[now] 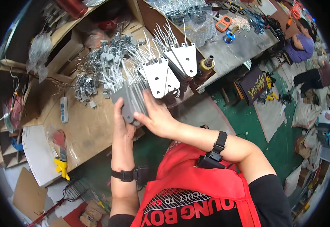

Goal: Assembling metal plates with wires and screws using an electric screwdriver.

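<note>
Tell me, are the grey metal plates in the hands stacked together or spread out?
Stacked together: the grey metal plates overlap in one bundle, left hand beneath and right hand pressing their side.

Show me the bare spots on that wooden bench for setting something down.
Bare wooden bench lies between the white power strip and the left hand, down to the near edge. Crowded: the heap of small metal clips and the stacked white plates beyond the right hand.

My wooden workbench (85,128) runs from seven o'clock up toward twelve, a green floor (248,121) spreads at three o'clock beneath a grey-topped table (240,45) at one o'clock, and flattened cardboard (28,195) lies on the floor at eight o'clock.
</note>
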`<state>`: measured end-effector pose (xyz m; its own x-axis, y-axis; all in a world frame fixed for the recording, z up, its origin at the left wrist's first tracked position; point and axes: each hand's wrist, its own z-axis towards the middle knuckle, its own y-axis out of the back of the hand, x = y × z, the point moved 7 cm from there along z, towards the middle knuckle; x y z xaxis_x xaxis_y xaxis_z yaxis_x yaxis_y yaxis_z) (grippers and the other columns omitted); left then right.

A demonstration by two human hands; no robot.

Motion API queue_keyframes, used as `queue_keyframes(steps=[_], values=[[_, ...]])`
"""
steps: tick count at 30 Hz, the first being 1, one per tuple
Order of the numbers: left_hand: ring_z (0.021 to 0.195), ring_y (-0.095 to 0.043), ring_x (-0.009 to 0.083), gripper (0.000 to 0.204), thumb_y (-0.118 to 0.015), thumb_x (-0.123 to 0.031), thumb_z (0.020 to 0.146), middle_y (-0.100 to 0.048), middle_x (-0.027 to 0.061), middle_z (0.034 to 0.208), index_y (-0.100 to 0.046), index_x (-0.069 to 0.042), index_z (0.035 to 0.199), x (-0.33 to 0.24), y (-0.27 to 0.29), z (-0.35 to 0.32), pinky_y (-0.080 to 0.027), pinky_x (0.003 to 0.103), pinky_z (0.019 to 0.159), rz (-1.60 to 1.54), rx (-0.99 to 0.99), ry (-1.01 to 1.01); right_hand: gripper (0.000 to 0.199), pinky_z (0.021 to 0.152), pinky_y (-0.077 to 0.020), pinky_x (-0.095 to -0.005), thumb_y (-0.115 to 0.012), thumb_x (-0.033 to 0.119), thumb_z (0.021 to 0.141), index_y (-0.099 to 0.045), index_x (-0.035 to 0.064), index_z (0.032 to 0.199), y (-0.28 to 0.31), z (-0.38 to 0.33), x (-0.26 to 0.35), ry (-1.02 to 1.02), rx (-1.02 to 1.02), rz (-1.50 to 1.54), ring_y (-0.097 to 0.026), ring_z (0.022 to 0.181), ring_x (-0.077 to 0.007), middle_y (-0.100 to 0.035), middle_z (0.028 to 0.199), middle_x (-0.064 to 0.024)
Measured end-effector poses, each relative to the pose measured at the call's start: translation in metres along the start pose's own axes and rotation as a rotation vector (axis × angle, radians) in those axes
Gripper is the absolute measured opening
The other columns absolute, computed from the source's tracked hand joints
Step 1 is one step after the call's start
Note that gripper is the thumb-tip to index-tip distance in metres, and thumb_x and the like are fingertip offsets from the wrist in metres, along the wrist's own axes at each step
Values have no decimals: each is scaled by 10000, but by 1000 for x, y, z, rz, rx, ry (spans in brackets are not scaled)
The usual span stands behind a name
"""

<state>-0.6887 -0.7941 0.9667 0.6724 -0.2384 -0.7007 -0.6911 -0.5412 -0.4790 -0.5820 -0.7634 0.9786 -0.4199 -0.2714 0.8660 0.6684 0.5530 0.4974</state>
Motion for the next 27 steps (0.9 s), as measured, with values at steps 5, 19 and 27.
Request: queue_keyframes(steps=[5,19,27], values=[[1153,-521,310,656,-518,-461,838,-500,162,1291,-406,-35,1325,-3,39,-9,-442,442,971,-244,-9,-150,767,1089,-221,-472,-498,428,896,-235,-113,1371,-6,-5,29,204,-45,-122,-258,1340,-406,-273,1414,-309],[1172,-494,333,760,-565,-568,779,-486,143,1309,-420,-66,1331,3,123,-77,-419,488,988,-573,104,-356,359,707,-490,-300,-640,176,846,-566,-24,1134,-29,-18,68,132,-9,367,-602,838,-215,-579,973,-144],[1119,-543,312,702,-604,-497,760,-548,148,1237,-477,-32,1270,-1,126,-103,-425,443,986,-538,106,-355,446,733,-484,-340,-683,228,804,-542,-25,1142,-44,-31,83,170,-63,265,-599,817,-256,-587,977,-168]])
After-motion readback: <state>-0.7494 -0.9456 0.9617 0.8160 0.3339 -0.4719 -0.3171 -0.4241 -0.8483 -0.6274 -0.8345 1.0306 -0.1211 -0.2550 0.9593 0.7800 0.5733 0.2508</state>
